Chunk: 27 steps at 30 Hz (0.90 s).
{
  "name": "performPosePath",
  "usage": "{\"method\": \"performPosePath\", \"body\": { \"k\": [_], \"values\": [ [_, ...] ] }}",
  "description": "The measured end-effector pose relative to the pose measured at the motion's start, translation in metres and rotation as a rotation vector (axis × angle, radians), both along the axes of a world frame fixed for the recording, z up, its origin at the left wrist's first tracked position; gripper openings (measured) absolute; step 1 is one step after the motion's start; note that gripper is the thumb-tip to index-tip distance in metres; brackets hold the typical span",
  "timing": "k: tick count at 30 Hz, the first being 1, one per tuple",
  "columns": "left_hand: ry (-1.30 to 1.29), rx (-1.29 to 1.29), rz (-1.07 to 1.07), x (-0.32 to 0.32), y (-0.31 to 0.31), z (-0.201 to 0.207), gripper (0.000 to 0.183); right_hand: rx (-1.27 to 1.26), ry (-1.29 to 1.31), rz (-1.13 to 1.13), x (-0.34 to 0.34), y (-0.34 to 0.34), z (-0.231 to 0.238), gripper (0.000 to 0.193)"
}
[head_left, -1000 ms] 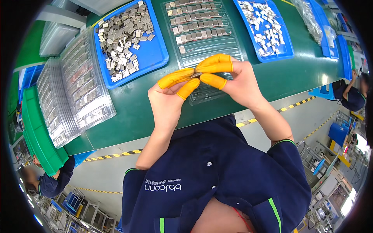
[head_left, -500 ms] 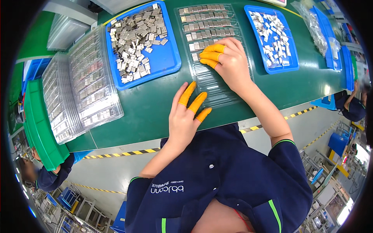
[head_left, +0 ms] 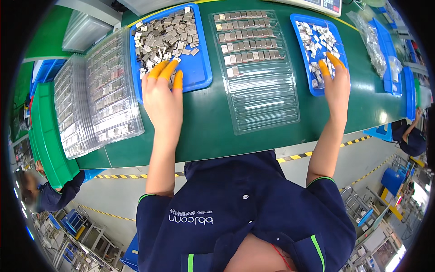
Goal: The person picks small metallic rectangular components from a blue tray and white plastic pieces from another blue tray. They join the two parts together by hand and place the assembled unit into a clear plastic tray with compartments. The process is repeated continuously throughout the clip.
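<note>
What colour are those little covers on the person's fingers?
The finger covers are yellow-orange, seen best in the head view.

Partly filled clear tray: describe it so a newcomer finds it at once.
On the green table, find the blue tray of loose metal pieces and another blue tray of white parts. The clear tray lies flat between them. Unlike the clear tray stack at far left, it lies by itself, with lined-up pieces across its far part and its near part unfilled.
</note>
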State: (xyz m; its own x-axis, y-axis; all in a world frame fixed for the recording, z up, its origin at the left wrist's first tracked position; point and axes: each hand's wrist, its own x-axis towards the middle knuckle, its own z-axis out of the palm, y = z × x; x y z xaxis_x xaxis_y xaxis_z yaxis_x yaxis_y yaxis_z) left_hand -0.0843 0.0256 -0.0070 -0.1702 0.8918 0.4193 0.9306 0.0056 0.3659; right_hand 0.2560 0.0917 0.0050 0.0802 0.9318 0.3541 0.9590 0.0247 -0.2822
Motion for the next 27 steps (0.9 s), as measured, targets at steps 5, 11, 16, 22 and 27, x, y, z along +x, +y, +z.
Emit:
{"method": "performPosePath", "body": {
  "k": [5, 11, 16, 22, 27],
  "values": [
    [0.134, -0.042, 0.112, -0.007, 0.028, -0.006, 0.028, -0.126, 0.102, 0.040, 0.014, -0.001, -0.013, 0.028],
    [0.221, -0.047, 0.125, -0.008, 0.038, -0.009, 0.024, -0.136, 0.292, -0.077, 0.010, 0.000, -0.015, 0.024],
    [0.261, -0.034, 0.182, -0.009, 0.044, -0.005, 0.020, 0.067, 0.450, 0.028, 0.015, 0.005, -0.024, 0.020],
    [-0.947, -0.045, 0.156, 0.000, 0.022, 0.002, 0.020, 0.138, 0.973, 0.139, 0.010, 0.009, -0.023, 0.015],
    [-1.341, -0.132, -0.020, 0.030, 0.004, 0.002, 0.020, -0.018, 1.088, 0.158, -0.015, -0.007, -0.011, 0.017]
  ]
}}
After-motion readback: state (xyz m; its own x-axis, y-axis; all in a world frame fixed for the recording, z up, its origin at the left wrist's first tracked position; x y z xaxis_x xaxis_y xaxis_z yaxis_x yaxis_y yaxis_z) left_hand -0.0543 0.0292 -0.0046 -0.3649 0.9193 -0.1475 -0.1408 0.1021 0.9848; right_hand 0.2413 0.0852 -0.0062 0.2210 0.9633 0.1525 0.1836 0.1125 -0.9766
